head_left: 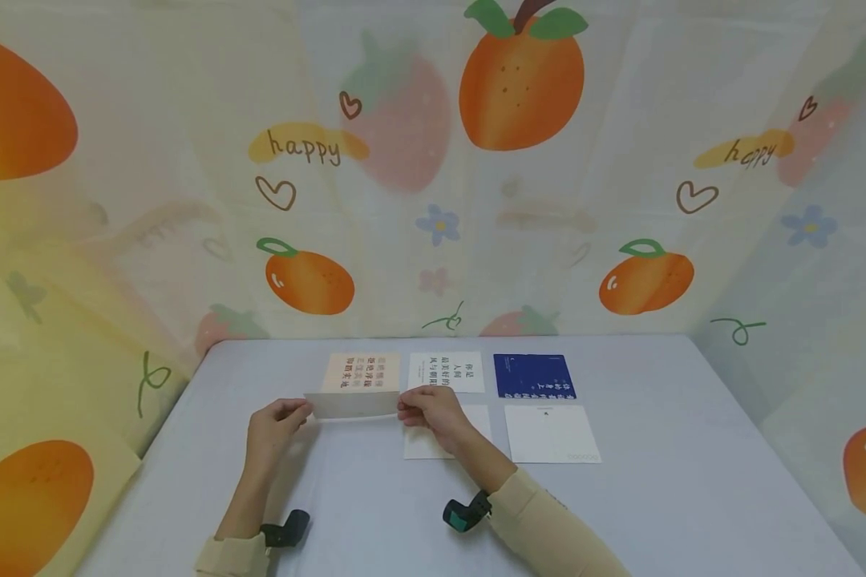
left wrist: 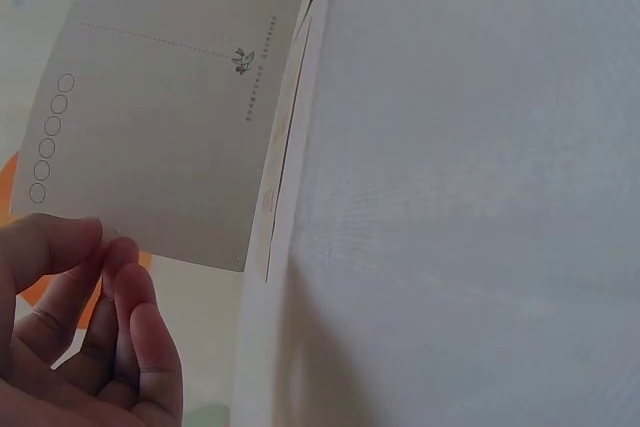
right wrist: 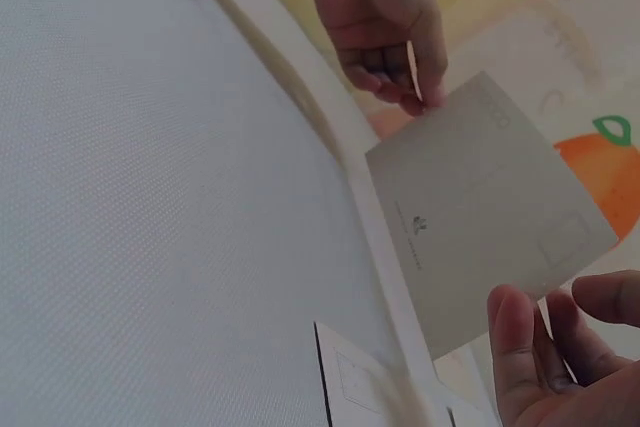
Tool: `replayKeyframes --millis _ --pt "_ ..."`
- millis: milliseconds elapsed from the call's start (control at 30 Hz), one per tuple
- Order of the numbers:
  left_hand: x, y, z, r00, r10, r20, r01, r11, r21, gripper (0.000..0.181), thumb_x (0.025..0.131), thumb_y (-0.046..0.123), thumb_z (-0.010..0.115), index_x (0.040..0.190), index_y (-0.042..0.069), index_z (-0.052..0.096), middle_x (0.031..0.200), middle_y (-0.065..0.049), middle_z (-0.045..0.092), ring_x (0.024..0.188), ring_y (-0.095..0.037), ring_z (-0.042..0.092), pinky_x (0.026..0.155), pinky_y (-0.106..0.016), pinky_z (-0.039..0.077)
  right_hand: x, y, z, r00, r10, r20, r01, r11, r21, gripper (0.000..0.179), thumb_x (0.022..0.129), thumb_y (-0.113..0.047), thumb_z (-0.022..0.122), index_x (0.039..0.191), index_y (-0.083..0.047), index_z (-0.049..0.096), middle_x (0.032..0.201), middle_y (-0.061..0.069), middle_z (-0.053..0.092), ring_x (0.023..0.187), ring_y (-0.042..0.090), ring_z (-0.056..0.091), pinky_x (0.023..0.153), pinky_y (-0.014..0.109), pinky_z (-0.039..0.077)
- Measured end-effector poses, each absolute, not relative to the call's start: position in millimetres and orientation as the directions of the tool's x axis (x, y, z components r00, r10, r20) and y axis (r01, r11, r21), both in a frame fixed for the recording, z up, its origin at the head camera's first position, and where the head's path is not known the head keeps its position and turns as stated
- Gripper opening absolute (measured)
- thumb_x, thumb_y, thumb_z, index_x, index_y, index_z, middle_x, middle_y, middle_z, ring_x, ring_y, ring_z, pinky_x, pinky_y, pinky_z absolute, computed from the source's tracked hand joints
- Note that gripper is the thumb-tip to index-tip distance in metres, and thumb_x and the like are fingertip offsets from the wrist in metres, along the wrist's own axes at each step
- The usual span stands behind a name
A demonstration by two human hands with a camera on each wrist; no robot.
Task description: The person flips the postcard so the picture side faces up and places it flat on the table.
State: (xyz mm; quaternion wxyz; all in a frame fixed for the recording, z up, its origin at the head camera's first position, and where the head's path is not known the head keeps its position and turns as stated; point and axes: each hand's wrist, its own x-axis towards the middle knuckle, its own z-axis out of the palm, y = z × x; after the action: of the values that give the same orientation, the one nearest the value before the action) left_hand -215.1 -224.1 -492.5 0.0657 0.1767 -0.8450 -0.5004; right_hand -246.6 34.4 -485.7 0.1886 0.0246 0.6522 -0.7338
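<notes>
A postcard is held up on edge between my two hands at the left of the card group. Its back, with a dotted line and a row of small circles, faces me in the left wrist view. My left hand pinches one short end between thumb and fingers. At the opposite end, my right hand pinches the card too. Just behind it lies a peach card with dark lettering. Under my right hand, a white card is partly hidden.
On the white-covered table, a white lettered card and a blue card lie in the back row. A blank-looking white postcard lies in front of the blue one. A fruit-patterned cloth hangs behind the table.
</notes>
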Motion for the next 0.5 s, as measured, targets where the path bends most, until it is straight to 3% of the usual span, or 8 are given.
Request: replayKeyframes --millis 267,500 --pt "-213.6 -223.3 -490.5 -0.925 -0.362 -0.113 -0.261 0.393 0.882 0.033 0.100 0.025 0.052 0.115 0.001 0.068 0.113 -0.017 0.071 0.089 -0.010 0.063 0.080 -0.020 0.054 -248.9 34.9 -486.7 -0.925 -0.237 -0.295 0.323 -0.085 -0.943 0.029 0.094 -0.009 0.058 0.113 0.012 0.064 0.108 0.027 0.069 0.071 0.010 0.069 0.068 0.021 0.057" --pt "-214.8 -224.6 -494.8 -0.917 -0.363 -0.166 -0.305 0.366 0.879 0.040 0.097 0.033 0.058 0.118 0.002 0.068 0.119 -0.017 0.068 0.094 -0.016 0.065 0.088 -0.033 0.054 -248.8 36.0 -488.4 -0.930 -0.240 -0.277 0.302 -0.072 -0.951 0.024 0.090 -0.005 0.062 0.106 0.012 0.067 0.079 0.005 0.071 0.069 0.010 0.067 0.065 0.020 0.056"
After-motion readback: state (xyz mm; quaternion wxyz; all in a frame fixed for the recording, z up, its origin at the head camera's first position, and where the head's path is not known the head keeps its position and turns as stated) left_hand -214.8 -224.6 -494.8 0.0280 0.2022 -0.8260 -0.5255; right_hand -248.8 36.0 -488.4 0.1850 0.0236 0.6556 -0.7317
